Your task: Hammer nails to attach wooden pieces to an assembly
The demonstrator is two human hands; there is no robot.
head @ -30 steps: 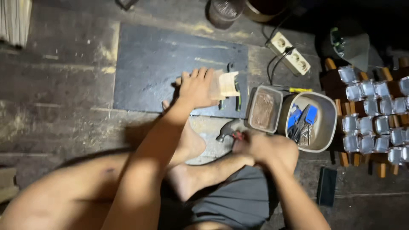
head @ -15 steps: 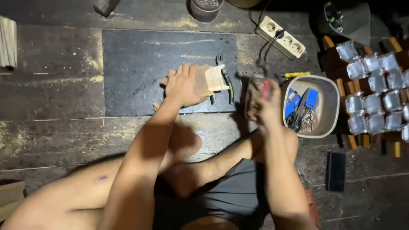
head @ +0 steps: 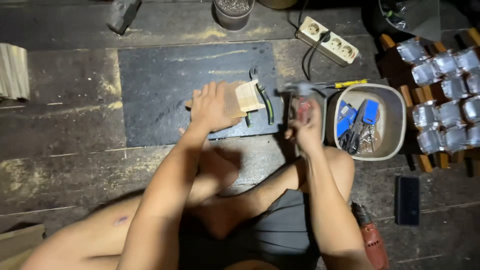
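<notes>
My left hand (head: pixel 212 106) presses flat on a small pale wooden piece (head: pixel 245 97) that lies on a dark rubber mat (head: pixel 165 85) on the plank floor. My right hand (head: pixel 305 122) is raised to the right of the piece and grips the handle of a hammer (head: pixel 299 90), whose blurred metal head points left above the mat's right edge. Green-handled pliers (head: pixel 267 102) lie on the mat just right of the wooden piece, between it and the hammer.
A beige tub (head: pixel 395 125) with blue items and tools stands right of my right hand. Behind it lie a white power strip (head: pixel 327 41) and a yellow pencil (head: pixel 350 83). Foil-wrapped pieces (head: pixel 445 95) fill the right; a phone (head: pixel 407 200), a red drill (head: pixel 372 240), a grey cup (head: pixel 232 12).
My right hand has lifted the hammer from near my knee up to the mat's right edge. My left hand stays on the wooden piece.
</notes>
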